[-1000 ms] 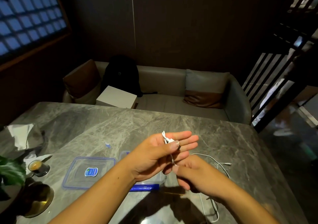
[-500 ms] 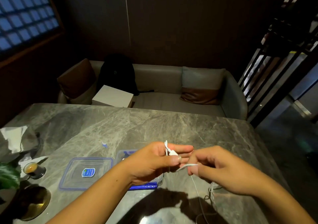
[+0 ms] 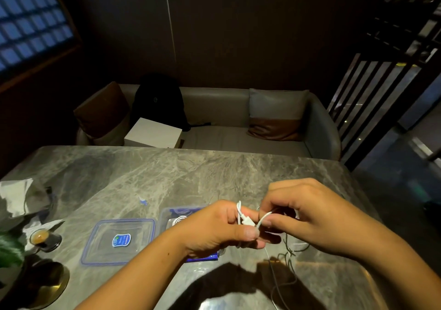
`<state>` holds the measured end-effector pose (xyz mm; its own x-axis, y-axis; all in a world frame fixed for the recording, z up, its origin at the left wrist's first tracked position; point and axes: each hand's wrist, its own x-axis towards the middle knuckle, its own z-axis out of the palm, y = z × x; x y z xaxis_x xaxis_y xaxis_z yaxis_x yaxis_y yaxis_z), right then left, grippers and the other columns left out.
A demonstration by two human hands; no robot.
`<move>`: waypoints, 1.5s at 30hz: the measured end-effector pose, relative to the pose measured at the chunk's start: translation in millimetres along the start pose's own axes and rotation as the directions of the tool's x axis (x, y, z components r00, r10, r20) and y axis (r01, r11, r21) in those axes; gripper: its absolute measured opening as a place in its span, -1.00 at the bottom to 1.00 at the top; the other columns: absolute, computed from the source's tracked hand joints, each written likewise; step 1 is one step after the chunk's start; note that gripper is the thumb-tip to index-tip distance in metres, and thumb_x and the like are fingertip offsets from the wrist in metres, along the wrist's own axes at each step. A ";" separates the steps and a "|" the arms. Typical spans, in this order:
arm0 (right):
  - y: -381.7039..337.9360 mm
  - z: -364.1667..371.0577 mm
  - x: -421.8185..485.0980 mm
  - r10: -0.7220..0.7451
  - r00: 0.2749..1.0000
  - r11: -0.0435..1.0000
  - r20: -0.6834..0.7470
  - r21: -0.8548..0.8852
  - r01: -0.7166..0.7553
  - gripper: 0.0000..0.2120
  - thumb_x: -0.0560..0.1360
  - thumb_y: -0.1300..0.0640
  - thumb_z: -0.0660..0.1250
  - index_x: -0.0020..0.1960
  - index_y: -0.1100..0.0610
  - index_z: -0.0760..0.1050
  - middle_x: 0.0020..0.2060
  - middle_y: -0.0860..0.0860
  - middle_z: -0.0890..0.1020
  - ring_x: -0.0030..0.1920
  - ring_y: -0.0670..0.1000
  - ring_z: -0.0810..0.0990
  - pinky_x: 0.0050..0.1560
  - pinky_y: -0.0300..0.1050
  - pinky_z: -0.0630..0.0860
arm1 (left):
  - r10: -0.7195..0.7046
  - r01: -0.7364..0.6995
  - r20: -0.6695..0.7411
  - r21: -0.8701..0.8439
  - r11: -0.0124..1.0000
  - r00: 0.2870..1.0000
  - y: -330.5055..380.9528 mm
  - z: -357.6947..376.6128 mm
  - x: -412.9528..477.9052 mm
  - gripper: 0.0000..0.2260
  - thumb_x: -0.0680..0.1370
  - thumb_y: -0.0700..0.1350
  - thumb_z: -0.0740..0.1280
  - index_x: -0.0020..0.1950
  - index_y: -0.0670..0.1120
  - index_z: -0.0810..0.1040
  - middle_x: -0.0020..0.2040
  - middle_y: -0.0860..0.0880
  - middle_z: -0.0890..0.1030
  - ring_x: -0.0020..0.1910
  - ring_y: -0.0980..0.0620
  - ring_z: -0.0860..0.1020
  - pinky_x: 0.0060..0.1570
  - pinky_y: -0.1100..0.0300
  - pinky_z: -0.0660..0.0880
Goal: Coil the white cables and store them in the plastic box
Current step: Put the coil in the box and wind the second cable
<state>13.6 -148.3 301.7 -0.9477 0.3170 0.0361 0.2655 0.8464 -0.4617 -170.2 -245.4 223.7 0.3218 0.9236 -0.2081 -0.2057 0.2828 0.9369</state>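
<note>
My left hand (image 3: 223,228) pinches the plug end of a white cable (image 3: 245,219) between thumb and fingers, above the marble table (image 3: 167,176). My right hand (image 3: 303,216) pinches the same cable just to the right and bends it into a loop over the left fingers. The loose rest of the cable (image 3: 276,281) trails down to the table below my hands. The clear plastic box (image 3: 174,216) with blue clips stands behind my left hand, mostly hidden, with a coiled white cable inside. Its lid (image 3: 119,240) lies flat to the left.
A small cup of coffee (image 3: 41,237) and crumpled paper (image 3: 16,195) sit at the table's left edge, beside a green plant (image 3: 9,250). A sofa with cushions, a black backpack (image 3: 158,102) and a white box (image 3: 154,133) stand beyond the table.
My right hand rose from under the left hand and carried the cable up and over toward the left fingers, forming a loop. The left hand kept its grip on the plug.
</note>
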 end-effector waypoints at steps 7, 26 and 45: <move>-3.9 0.6 9.0 -0.085 0.995 0.996 -0.056 0.014 0.086 -0.89 0.51 -0.04 0.38 -0.15 -0.03 0.58 -0.28 -0.16 0.54 -0.20 -0.14 0.54 -0.21 -0.30 0.44 | -0.037 0.030 0.069 0.098 0.995 0.997 -5.2 2.8 3.1 -0.69 0.57 -0.22 0.35 0.26 -0.35 0.52 0.24 -0.37 0.57 0.30 -0.32 0.52 0.37 -0.28 0.36; 28.2 11.2 13.7 0.134 0.975 0.862 -0.179 0.506 -0.026 -0.95 0.43 0.16 0.49 -0.20 0.08 0.64 -0.29 0.01 0.67 -0.28 -0.06 0.64 -0.23 -0.16 0.56 | 0.127 -0.115 0.080 -0.138 0.984 0.989 -0.5 9.4 5.7 -0.67 0.63 -0.32 0.16 0.39 -0.30 0.43 0.31 -0.24 0.56 0.30 -0.18 0.55 0.25 0.11 0.50; 30.5 113.1 39.5 0.535 0.830 0.097 0.157 0.965 -0.245 -0.93 0.54 0.17 0.29 -0.11 0.15 0.48 -0.25 0.06 0.55 -0.29 -0.09 0.57 -0.23 -0.25 0.54 | 0.203 -0.131 0.225 -0.298 0.946 0.953 4.7 5.4 4.2 -0.58 0.62 -0.32 0.05 0.49 -0.36 0.25 0.45 -0.38 0.34 0.43 -0.32 0.37 0.44 -0.07 0.32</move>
<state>-35.8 -158.4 188.9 -0.6729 0.6484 -0.3562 0.0871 -0.4087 -0.9085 -164.8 -241.5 228.8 0.4730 0.8793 0.0547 -0.5119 0.2238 0.8294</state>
